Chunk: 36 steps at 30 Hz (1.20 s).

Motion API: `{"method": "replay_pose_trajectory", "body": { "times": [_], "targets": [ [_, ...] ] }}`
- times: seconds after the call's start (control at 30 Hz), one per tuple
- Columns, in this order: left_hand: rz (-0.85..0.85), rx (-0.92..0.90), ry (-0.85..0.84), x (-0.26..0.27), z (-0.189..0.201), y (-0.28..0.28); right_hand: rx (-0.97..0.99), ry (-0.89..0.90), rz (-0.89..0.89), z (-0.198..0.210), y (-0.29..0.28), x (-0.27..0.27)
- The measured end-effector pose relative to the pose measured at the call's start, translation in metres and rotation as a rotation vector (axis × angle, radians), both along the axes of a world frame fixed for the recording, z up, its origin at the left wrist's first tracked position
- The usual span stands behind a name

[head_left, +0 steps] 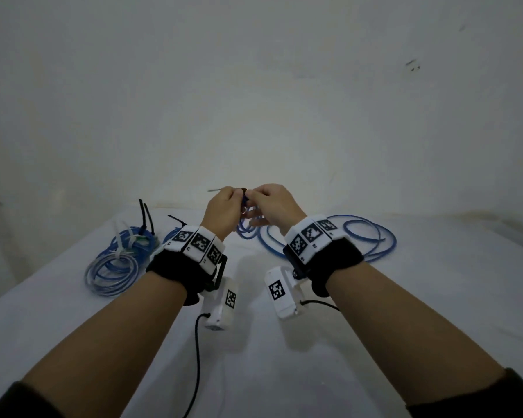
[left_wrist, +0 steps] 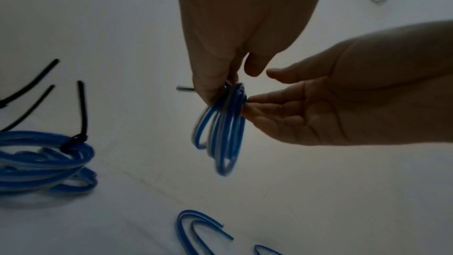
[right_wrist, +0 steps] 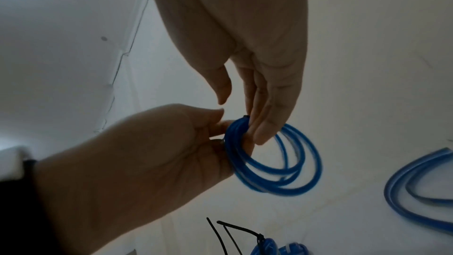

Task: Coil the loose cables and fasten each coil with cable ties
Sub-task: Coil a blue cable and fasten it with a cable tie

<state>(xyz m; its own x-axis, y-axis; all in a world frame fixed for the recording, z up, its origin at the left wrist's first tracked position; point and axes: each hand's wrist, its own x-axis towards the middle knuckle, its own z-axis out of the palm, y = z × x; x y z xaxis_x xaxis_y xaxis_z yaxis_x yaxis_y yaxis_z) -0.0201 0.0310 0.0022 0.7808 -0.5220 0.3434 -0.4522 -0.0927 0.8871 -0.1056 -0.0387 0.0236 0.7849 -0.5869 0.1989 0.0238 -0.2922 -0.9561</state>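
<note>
Each forearm is bare to a dark sleeve (head_left: 18, 399) and wears a black wrist strap (head_left: 178, 271) topped with white fiducial-marker blocks (head_left: 198, 242); white camera modules (head_left: 221, 306) hang beneath, trailing black cables (head_left: 197, 357).

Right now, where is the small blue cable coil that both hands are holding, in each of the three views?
Head: the small blue cable coil sits centre, between the left hand and right hand, mostly hidden.
Left wrist: coil centre, hanging below the fingers.
Right wrist: coil right of centre, loops facing the camera.
Shared landmark: the tied coil with black cable ties.
</note>
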Motion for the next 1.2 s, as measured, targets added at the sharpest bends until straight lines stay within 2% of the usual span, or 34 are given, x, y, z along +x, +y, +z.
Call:
{"method": "replay_pose_trajectory", "body": {
  "times": [0.1,0.17,0.27,0.37,0.43,0.47,0.57,0.63,0.8,0.93,1.1,1.2],
  "targets": [
    [-0.127,-0.14,0.236,0.01,-0.004,0.013,-0.034,0.03,0.008,-0.004,0.007,0.012],
    [-0.191,-0.169,0.288,0.014,-0.005,0.022,0.003,0.005,0.003,-0.009,0.011,0.02],
    [-0.164,-0.1,0.172,0.024,-0.004,0.036,0.063,-0.017,-0.027,-0.017,0.013,0.036],
    [0.084,0.178,-0.247,0.055,-0.01,0.051,0.135,0.015,0.009,-0.025,0.013,0.053],
    [0.231,0.298,-0.393,0.077,-0.018,0.062,0.18,0.035,0.053,-0.029,0.016,0.062],
    [0.256,0.325,-0.415,0.084,-0.021,0.066,0.189,0.045,0.074,-0.032,0.018,0.067],
    [0.138,0.357,-0.327,0.097,-0.027,0.073,0.255,0.048,0.149,-0.04,0.023,0.08],
    [0.117,0.324,-0.284,0.103,-0.03,0.078,0.306,0.037,0.159,-0.046,0.026,0.091],
    [0.201,0.459,-0.307,0.125,-0.038,0.084,0.229,0.139,0.06,-0.069,0.033,0.124],
    [0.247,0.536,-0.27,0.138,-0.044,0.085,0.227,0.219,0.054,-0.079,0.032,0.145],
    [0.345,0.508,-0.331,0.147,-0.044,0.086,0.199,0.275,0.061,-0.088,0.03,0.159],
    [0.404,0.404,-0.339,0.151,-0.039,0.083,0.157,0.299,0.063,-0.089,0.027,0.16]
  ]
}}
